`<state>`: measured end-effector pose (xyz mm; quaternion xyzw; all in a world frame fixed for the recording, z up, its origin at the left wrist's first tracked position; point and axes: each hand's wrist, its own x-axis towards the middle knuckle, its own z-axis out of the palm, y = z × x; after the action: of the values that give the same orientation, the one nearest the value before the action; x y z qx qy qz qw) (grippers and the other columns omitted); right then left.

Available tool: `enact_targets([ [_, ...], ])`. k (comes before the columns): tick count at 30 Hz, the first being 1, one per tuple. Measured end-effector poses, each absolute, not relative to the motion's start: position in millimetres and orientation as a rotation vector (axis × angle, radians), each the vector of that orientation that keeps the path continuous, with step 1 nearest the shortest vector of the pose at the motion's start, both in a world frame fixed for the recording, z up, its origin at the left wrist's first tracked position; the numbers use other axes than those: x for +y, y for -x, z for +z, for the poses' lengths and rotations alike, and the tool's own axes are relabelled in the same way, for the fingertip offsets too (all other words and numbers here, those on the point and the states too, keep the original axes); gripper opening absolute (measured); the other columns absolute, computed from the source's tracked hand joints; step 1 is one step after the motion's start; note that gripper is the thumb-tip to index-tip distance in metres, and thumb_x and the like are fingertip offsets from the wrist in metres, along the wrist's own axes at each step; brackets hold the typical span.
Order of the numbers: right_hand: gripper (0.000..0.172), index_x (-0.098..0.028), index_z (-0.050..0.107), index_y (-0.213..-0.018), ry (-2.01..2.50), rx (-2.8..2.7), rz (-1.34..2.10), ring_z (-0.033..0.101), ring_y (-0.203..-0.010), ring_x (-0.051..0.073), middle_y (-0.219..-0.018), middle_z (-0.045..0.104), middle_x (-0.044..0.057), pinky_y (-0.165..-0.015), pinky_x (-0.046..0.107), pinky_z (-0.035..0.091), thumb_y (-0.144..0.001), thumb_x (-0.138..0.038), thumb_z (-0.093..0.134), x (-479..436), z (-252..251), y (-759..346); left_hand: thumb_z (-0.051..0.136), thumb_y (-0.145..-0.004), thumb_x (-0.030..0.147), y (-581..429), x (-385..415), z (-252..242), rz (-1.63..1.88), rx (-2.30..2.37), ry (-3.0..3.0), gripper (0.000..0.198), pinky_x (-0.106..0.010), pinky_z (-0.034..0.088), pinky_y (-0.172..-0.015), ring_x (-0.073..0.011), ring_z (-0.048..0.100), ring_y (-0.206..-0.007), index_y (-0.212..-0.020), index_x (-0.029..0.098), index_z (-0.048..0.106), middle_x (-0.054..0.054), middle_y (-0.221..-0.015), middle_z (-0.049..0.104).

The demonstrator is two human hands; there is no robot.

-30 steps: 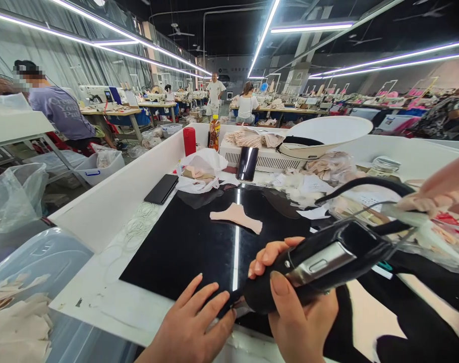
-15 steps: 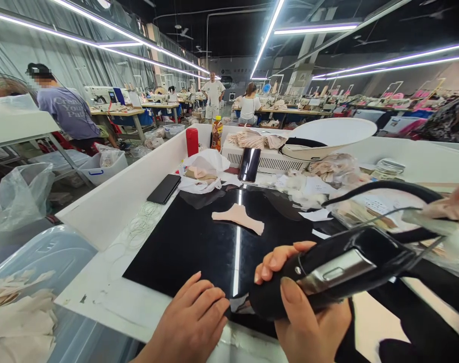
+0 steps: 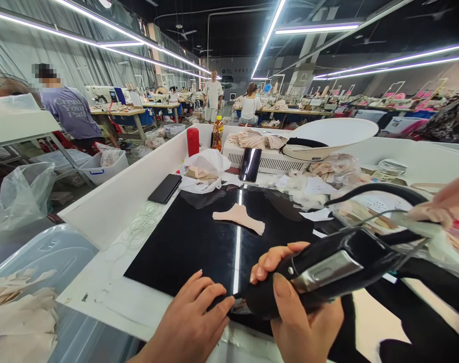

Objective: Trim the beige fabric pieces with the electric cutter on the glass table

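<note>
A black handheld device (image 3: 328, 275) with a silver panel and a cable is gripped in my right hand (image 3: 301, 312), fingers wrapped round its body and thumb on top. Its tip points left, low over the near edge of the shiny black sheet (image 3: 176, 252). My left hand (image 3: 191, 317) lies at that edge beside the tip, palm down with fingers apart; whether it touches the tip is hard to tell. Farther up the sheet rests a flat beige fabric piece (image 3: 240, 218). Exactly what kind of device this is does not show.
Another person's blurred hand (image 3: 447, 204) is near the cable at right. Around the sheet are a black phone (image 3: 165, 188), a plastic bag (image 3: 210, 164), a red container (image 3: 192, 141), a bottle (image 3: 217, 133) and fabric scraps (image 3: 333, 169). A low white wall (image 3: 131, 189) borders the table.
My right hand and the device have shifted slightly left. The fingers of my left hand have spread a little more near the tip. The other person's hand has moved slightly left.
</note>
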<state>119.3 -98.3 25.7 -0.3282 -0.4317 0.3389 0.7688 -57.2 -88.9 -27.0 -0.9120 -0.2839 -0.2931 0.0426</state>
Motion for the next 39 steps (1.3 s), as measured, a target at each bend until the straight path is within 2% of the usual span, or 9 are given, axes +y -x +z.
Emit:
enact_targets([
  [6, 0.028, -0.03, 0.06, -0.117, 0.736, -0.945, 0.707, 0.064, -0.07, 0.014, -0.087, 0.063, -0.002, -0.065, 0.031, 0.059, -0.093, -0.023, 0.073, -97.6, 32.2, -130.5, 0.051, -0.105, 0.018, 58.6, -81.5, -22.9, -0.884, -0.841, 2.871, 0.022, -0.045, 0.053, -0.109, -0.0198, 0.068, -0.1, -0.117, 0.02, 0.069, -0.004, -0.107, 0.072],
  [11, 0.03, -0.027, 0.062, -0.112, 0.786, -0.868, 0.566, 0.062, -0.069, 0.015, -0.082, 0.064, -0.002, -0.063, 0.029, 0.058, -0.087, -0.027, 0.079, -95.1, 46.9, -154.2, 0.049, -0.104, 0.01, 54.4, -43.2, -7.2, -0.744, -0.696, 3.072, 0.031, -0.046, 0.047, -0.115, -0.0192, 0.068, -0.106, -0.131, 0.019, 0.062, -0.005, -0.114, 0.072],
  [14, 0.032, -0.027, 0.063, -0.112, 0.823, -0.841, 0.538, 0.062, -0.07, 0.015, -0.082, 0.064, -0.002, -0.062, 0.029, 0.059, -0.085, -0.027, 0.081, -94.8, 49.5, -164.5, 0.057, -0.103, 0.016, 43.3, -14.5, 2.4, -0.627, -0.523, 3.275, 0.033, -0.046, 0.043, -0.118, -0.0229, 0.064, -0.122, -0.136, 0.019, 0.058, -0.007, -0.129, 0.07],
  [17, 0.032, -0.028, 0.062, -0.112, 0.857, -0.833, 0.528, 0.062, -0.071, 0.015, -0.083, 0.064, -0.002, -0.064, 0.03, 0.059, -0.085, -0.027, 0.081, -95.0, 46.1, -170.0, 0.069, -0.098, 0.018, 30.4, 4.7, 8.7, -0.48, -0.391, 3.519, 0.052, -0.05, 0.035, -0.124, -0.0259, 0.052, -0.14, -0.146, 0.021, 0.049, -0.007, -0.143, 0.063],
  [20, 0.033, -0.029, 0.061, -0.112, 0.866, -0.844, 0.525, 0.063, -0.071, 0.016, -0.083, 0.064, -0.002, -0.065, 0.031, 0.059, -0.085, -0.029, 0.081, -94.3, 42.0, -172.6, 0.071, -0.097, 0.023, 21.5, 11.9, 10.9, -0.358, -0.319, 3.707, 0.065, -0.058, 0.024, -0.127, -0.0271, 0.042, -0.149, -0.153, 0.028, 0.04, -0.006, -0.151, 0.057],
  [26, 0.032, -0.029, 0.062, -0.113, 0.881, -0.85, 0.52, 0.064, -0.07, 0.015, -0.083, 0.064, -0.002, -0.067, 0.032, 0.059, -0.087, -0.03, 0.08, -89.6, 40.6, -172.3, 0.074, -0.095, 0.04, 15.7, 15.0, 5.1, -0.167, -0.287, 3.831, 0.072, -0.067, 0.017, -0.125, -0.0324, 0.033, -0.153, -0.156, 0.029, 0.038, -0.01, -0.151, 0.057],
  [34, 0.033, -0.029, 0.062, -0.112, 0.851, -0.839, 0.519, 0.065, -0.07, 0.015, -0.084, 0.065, -0.002, -0.066, 0.031, 0.058, -0.086, -0.029, 0.081, -78.4, 37.3, -165.3, 0.08, -0.087, 0.049, 13.2, 15.3, -0.2, -0.175, -0.299, 3.873, 0.083, -0.066, 0.004, -0.127, -0.0339, 0.032, -0.154, -0.156, 0.03, 0.039, -0.008, -0.15, 0.058],
  [39, 0.033, -0.03, 0.061, -0.114, 0.851, -0.871, 0.522, 0.065, -0.07, 0.015, -0.086, 0.065, -0.001, -0.067, 0.034, 0.059, -0.087, -0.025, 0.079, -74.5, 30.5, -167.4, 0.081, -0.084, 0.05, 13.9, 14.1, -1.4, -0.193, -0.309, 3.874, 0.088, -0.066, 0.001, -0.126, -0.0351, 0.031, -0.154, -0.157, 0.03, 0.038, -0.007, -0.152, 0.056],
])
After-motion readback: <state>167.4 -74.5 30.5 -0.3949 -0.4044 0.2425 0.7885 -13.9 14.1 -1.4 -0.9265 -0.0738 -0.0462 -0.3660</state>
